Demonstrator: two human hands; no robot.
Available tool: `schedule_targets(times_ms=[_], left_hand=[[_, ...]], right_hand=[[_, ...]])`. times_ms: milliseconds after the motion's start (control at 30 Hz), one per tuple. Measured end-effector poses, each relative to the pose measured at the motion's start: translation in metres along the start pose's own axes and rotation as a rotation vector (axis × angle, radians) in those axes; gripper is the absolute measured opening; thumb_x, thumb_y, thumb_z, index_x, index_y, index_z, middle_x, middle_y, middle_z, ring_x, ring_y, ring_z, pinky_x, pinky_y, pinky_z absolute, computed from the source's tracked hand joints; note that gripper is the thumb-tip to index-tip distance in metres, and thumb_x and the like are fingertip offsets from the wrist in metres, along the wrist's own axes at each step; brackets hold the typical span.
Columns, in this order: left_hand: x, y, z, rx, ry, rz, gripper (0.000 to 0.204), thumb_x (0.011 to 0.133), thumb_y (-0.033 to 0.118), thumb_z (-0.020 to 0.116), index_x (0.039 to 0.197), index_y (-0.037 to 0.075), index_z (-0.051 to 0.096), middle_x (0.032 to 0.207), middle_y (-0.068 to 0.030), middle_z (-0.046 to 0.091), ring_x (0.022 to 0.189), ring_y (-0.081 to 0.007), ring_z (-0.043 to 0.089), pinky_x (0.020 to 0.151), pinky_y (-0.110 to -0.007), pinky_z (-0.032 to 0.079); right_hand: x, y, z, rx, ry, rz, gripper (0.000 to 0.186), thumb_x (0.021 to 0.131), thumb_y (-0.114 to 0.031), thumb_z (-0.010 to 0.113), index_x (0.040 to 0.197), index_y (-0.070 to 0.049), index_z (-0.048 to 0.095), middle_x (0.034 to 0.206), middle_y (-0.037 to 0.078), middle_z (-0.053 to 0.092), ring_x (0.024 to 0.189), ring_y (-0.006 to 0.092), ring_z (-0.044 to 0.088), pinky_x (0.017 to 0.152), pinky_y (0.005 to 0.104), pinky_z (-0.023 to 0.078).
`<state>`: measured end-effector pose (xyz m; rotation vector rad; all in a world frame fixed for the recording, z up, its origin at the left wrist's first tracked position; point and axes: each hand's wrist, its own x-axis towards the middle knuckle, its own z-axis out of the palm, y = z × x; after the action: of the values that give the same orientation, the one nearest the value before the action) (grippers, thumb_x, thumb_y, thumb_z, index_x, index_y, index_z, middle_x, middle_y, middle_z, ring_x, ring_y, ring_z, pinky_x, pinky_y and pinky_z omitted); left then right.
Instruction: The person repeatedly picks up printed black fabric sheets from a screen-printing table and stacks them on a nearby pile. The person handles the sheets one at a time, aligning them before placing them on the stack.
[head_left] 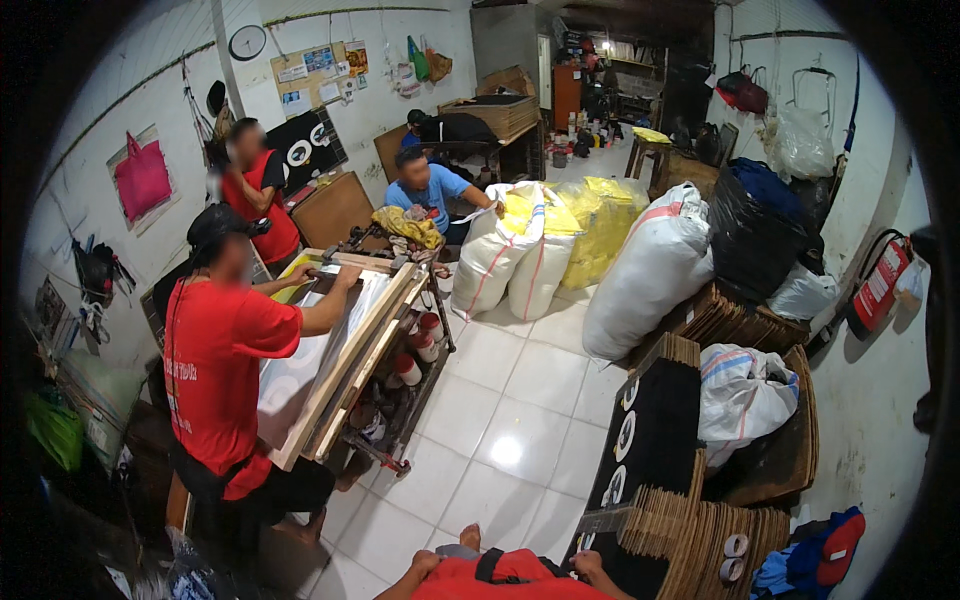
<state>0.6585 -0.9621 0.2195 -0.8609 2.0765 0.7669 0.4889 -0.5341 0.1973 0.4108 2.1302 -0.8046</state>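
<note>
My left hand (427,562) rests low against the side of my red shirt (490,580), near the lower edge of the view. On the other side my right hand (587,564) lies close to the shirt, beside the stacked black boards (640,470). Both hands are small here and their fingers are partly hidden, so whether they grip the cloth cannot be made out. A dark strap (490,566) crosses the shirt between them. My bare foot (470,537) shows on the white tiles just beyond.
A person in red (225,350) leans over a wood-framed screen (350,350) on a rack. Another person in red (270,200) stands behind; one in blue (425,190) sits by white sacks (500,250). Cardboard stacks (720,540) and a fire extinguisher (880,285) line the right.
</note>
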Motion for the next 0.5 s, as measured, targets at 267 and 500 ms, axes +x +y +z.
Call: schedule_targets(times_ms=[267, 500], left_hand=[[-0.006, 0.005, -0.002, -0.207, -0.008, -0.158, 0.055, 0.070, 0.048, 0.067, 0.092, -0.002, 0.065, 0.101, -0.0178, 0.064, 0.095, -0.0270, 0.061, 0.081, -0.035, 0.047], [-0.016, 0.027, -0.022, -0.315, 0.010, -0.121, 0.048, 0.070, 0.042, 0.068, 0.091, -0.001, 0.066, 0.096, -0.0165, 0.065, 0.091, -0.0268, 0.062, 0.077, -0.034, 0.048]], right_hand=[[-0.024, -0.009, -0.003, 0.222, -0.039, 0.190, 0.005, 0.075, -0.002, 0.062, 0.076, 0.002, 0.063, 0.065, 0.011, 0.062, 0.051, 0.0183, 0.058, 0.043, 0.0332, 0.045], [-0.043, -0.022, -0.018, 0.283, -0.025, 0.192, 0.008, 0.077, -0.003, 0.060, 0.081, 0.004, 0.060, 0.065, 0.013, 0.061, 0.051, 0.0176, 0.057, 0.042, 0.0316, 0.043]])
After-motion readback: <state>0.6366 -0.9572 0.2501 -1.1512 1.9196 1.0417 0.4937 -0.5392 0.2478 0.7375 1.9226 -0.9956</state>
